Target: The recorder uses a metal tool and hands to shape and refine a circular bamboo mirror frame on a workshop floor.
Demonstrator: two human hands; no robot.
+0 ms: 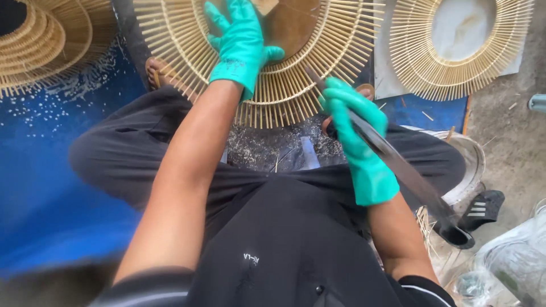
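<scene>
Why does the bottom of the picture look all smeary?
In the head view, the blue mat and near sleeve smear with motion blur at the lower left; the left hand on the bamboo ring is sharper; the daylight is soft, without harsh glare.

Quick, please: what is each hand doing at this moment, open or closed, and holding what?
Left hand: open, pressed flat on the bamboo ring.
Right hand: closed around a long dark blade.
</scene>
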